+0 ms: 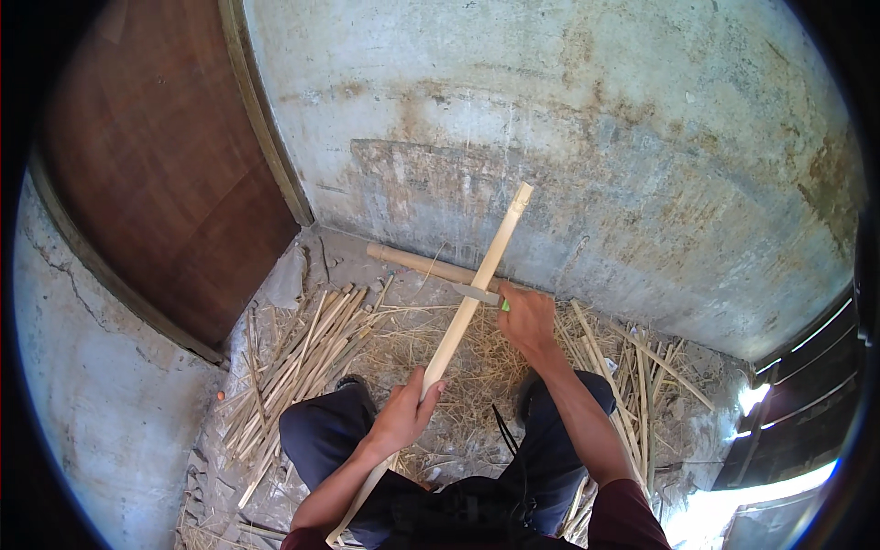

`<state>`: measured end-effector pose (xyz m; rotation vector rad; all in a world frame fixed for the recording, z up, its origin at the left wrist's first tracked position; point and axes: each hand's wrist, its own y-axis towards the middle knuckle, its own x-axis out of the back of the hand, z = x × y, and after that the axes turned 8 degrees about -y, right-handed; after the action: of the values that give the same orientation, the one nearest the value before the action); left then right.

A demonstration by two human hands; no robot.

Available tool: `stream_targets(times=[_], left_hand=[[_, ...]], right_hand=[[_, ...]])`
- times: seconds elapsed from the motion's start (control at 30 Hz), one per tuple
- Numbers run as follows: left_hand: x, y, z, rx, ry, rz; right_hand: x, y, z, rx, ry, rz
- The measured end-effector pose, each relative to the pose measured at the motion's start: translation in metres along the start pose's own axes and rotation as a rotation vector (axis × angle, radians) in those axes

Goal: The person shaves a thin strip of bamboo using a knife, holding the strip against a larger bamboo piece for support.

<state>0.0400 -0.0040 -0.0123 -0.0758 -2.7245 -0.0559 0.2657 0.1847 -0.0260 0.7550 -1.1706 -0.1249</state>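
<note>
My left hand [403, 414] is closed around the lower part of a long pale bamboo strip [466, 310]. The strip slants up and away to the right, its far end raised in front of the wall, and its near end passes under my left forearm. In my right hand [527, 321] is a knife [476, 293] with a bit of green at its handle. Its blade lies across the strip, well above my left hand, and points left. Where exactly the edge meets the strip is too small to tell.
A thick bamboo pole [417, 262] lies along the foot of the stained wall [587, 137]. Split sticks [307, 353] are heaped at left, with more sticks [646, 385] at right. Shavings [477, 385] cover the floor between my legs. A brown door [156, 156] stands at left.
</note>
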Motion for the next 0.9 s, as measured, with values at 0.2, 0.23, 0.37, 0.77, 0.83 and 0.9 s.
stream_targets(times=[0.2,0.23,0.37,0.77,0.83,0.9], left_hand=[[-0.003,-0.020,0.006,0.077,0.021,0.057],[-0.004,-0.024,0.002,0.072,0.021,0.061],[-0.003,-0.035,-0.001,0.096,0.028,0.067],[0.001,-0.054,-0.006,0.110,0.019,0.110],[0.001,-0.054,-0.007,0.109,0.005,0.110],[-0.001,-0.055,-0.005,0.074,0.015,0.096]], right_hand=[[0.003,0.012,-0.022,-0.139,0.039,0.054],[0.005,0.018,-0.028,-0.154,-0.003,0.023],[0.004,0.016,-0.037,-0.142,-0.089,0.044],[0.010,0.030,-0.059,-0.236,-0.097,-0.053],[0.009,0.023,-0.055,-0.156,-0.065,-0.027],[0.010,0.023,-0.058,-0.079,-0.029,-0.001]])
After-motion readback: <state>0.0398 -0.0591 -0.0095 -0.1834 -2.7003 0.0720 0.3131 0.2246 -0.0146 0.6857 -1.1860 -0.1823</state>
